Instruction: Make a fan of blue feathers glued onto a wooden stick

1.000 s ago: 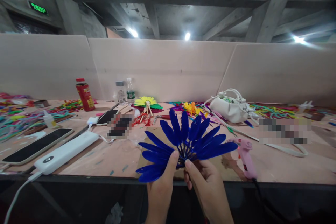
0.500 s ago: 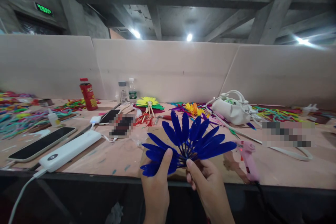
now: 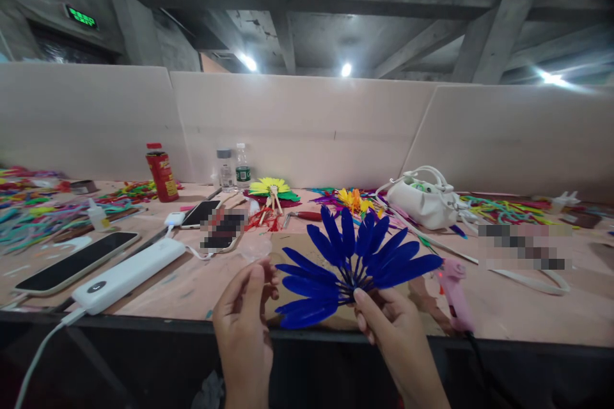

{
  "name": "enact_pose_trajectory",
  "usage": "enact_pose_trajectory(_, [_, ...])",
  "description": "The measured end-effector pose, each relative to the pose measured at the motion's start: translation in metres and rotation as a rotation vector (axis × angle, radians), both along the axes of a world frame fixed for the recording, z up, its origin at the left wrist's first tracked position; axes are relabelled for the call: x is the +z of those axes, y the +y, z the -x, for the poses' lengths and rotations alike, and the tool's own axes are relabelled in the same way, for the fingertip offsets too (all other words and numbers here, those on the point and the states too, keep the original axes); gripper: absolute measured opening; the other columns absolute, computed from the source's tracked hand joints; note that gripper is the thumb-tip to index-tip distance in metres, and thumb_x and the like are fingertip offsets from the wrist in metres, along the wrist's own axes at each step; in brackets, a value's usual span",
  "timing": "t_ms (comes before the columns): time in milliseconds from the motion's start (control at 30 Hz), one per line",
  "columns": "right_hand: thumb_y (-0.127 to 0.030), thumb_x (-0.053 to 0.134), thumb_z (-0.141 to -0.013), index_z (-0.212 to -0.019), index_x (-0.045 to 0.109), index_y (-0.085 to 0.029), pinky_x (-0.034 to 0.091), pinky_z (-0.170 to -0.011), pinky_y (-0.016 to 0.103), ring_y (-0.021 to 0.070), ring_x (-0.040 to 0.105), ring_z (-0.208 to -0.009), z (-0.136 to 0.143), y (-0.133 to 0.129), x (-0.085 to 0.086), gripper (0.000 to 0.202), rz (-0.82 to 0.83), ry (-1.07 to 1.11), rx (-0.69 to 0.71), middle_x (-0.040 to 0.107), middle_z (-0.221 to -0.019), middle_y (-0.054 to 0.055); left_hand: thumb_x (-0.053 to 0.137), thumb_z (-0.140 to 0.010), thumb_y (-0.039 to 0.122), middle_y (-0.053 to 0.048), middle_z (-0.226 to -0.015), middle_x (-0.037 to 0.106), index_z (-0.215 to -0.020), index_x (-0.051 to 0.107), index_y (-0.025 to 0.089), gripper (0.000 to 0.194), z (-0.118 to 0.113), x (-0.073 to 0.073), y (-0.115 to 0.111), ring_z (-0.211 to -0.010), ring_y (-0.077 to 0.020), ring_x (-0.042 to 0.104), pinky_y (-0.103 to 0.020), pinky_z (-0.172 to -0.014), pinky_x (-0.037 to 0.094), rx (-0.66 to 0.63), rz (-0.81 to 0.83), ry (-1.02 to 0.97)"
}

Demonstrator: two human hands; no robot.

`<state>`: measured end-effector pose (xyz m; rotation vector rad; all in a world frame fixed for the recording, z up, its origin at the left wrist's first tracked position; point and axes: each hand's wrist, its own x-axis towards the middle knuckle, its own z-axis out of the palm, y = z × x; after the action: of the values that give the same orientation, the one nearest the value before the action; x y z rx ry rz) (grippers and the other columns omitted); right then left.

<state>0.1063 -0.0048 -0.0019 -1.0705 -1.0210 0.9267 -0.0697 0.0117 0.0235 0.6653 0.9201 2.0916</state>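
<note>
A fan of dark blue feathers (image 3: 336, 249) spreads above the front edge of the table, its stems meeting at the centre. My right hand (image 3: 396, 326) pinches those stems between thumb and fingers. Just left of the fan, my left hand (image 3: 247, 319) is apart from the feathers, its fingers curled and the thumb raised, with no object visible in it. Under the feathers lies a brown board (image 3: 288, 246). A pink glue gun (image 3: 453, 287) with a small red light rests to the right of the fan.
To the left lie a white power bank (image 3: 129, 275) and a black-screened phone (image 3: 79, 262). Farther back stand a red bottle (image 3: 162, 172) and clear bottles (image 3: 242, 169). A white handbag (image 3: 425, 201) sits at the back right, its strap trailing forward. Yellow feathers (image 3: 271, 187) lie at the back.
My left hand has let go of the feathers on the left side and moved left. The fan and my right hand have shifted slightly to the right.
</note>
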Motion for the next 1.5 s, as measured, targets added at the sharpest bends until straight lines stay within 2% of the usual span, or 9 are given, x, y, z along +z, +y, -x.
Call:
enact_pose_trajectory(133, [-0.067,0.081,-0.072,-0.068,0.063,-0.018,0.029,-0.041,0.021,0.0102,0.044,-0.044,-0.004,-0.002,0.002,0.052,0.007,0.005,-0.018,0.056,-0.051,-0.001,0.086,-0.072,0.053,-0.008,-0.083,0.080,-0.091,0.085,0.016,0.041,0.003,0.002,-0.001,-0.073,-0.0177,0.072,-0.020,-0.061,0.056,-0.165,-0.060,0.078])
enact_pose_trajectory(233, [-0.068,0.080,-0.073,-0.069,0.065,-0.018,0.030,-0.042,0.022,0.0114,0.045,-0.044,-0.005,-0.002,0.001,0.052,0.009,-0.018,-0.006,0.056,-0.050,0.000,0.085,-0.073,0.050,-0.007,-0.075,0.078,-0.095,0.084,0.016,0.040,-0.003,0.003,-0.003,-0.074,-0.0226,0.074,-0.023,-0.058,0.056,-0.299,-0.015,0.158])
enact_pose_trajectory(333, [-0.069,0.079,-0.074,-0.072,0.068,-0.017,0.030,-0.043,0.023,0.0117,0.044,-0.044,-0.005,-0.001,0.000,0.052,0.007,-0.062,0.033,0.056,-0.050,0.000,0.087,-0.070,0.043,-0.006,-0.074,0.077,-0.089,0.083,0.016,0.032,-0.009,0.005,-0.007,-0.074,-0.0240,0.075,-0.024,-0.061,0.057,-0.354,-0.004,0.216])
enact_pose_trajectory(500, [-0.069,0.078,-0.075,-0.073,0.070,-0.017,0.030,-0.045,0.024,0.0108,0.044,-0.046,-0.007,-0.003,0.000,0.053,-0.048,-0.092,0.054,0.055,-0.052,-0.001,0.088,-0.069,0.041,-0.006,-0.069,0.075,-0.077,0.080,0.015,0.029,-0.011,0.007,-0.009,-0.066,-0.0228,0.072,-0.027,-0.060,0.060,-0.316,0.066,0.308])
enact_pose_trajectory(767, [-0.073,0.076,-0.075,-0.066,0.067,-0.017,0.029,-0.044,0.024,0.0112,0.045,-0.047,-0.005,-0.004,0.001,0.057,-0.015,-0.129,0.060,0.054,-0.050,-0.001,0.090,-0.065,0.044,-0.003,-0.060,0.072,-0.073,0.079,0.016,0.031,-0.011,0.012,-0.015,-0.057,-0.0193,0.069,-0.024,-0.050,0.061,-0.265,0.124,0.317])
enact_pose_trajectory(1100, [-0.065,0.076,-0.078,-0.069,0.067,-0.017,0.030,-0.044,0.024,0.0105,0.041,-0.045,-0.002,-0.005,0.001,0.049,-0.009,-0.156,0.059,0.052,-0.049,-0.003,0.090,-0.064,0.044,-0.001,-0.058,0.068,-0.068,0.075,0.016,0.033,-0.007,0.014,-0.017,-0.051,-0.0172,0.065,-0.022,-0.042,0.056,-0.234,0.153,0.335])
enact_pose_trajectory(1333, [-0.067,0.077,-0.077,-0.072,0.068,-0.017,0.034,-0.044,0.022,0.0096,0.043,-0.046,-0.001,-0.007,0.004,0.051,-0.032,-0.118,0.066,0.053,-0.051,-0.003,0.091,-0.064,0.039,-0.002,-0.064,0.072,-0.077,0.078,0.016,0.029,0.001,0.006,-0.014,-0.056,-0.0189,0.069,-0.022,-0.048,0.055,-0.134,0.102,0.251])
enact_pose_trajectory(1433, [-0.068,0.079,-0.074,-0.072,0.069,-0.016,0.033,-0.043,0.021,0.0086,0.044,-0.045,-0.002,-0.007,0.004,0.053,-0.012,-0.060,0.064,0.054,-0.051,-0.003,0.088,-0.071,0.042,-0.005,-0.071,0.077,-0.080,0.080,0.017,0.028,0.009,0.003,-0.009,-0.068,-0.0210,0.073,-0.023,-0.061,0.058,-0.106,-0.018,0.217])
enact_pose_trajectory(1500, [-0.069,0.080,-0.072,-0.072,0.068,-0.016,0.032,-0.042,0.019,0.0085,0.045,-0.044,-0.004,-0.007,0.003,0.054,0.007,-0.009,0.048,0.055,-0.050,-0.002,0.085,-0.073,0.053,-0.009,-0.083,0.080,-0.089,0.082,0.017,0.040,0.015,0.000,-0.006,-0.082,-0.0254,0.076,-0.028,-0.074,0.060,-0.188,-0.105,0.204])
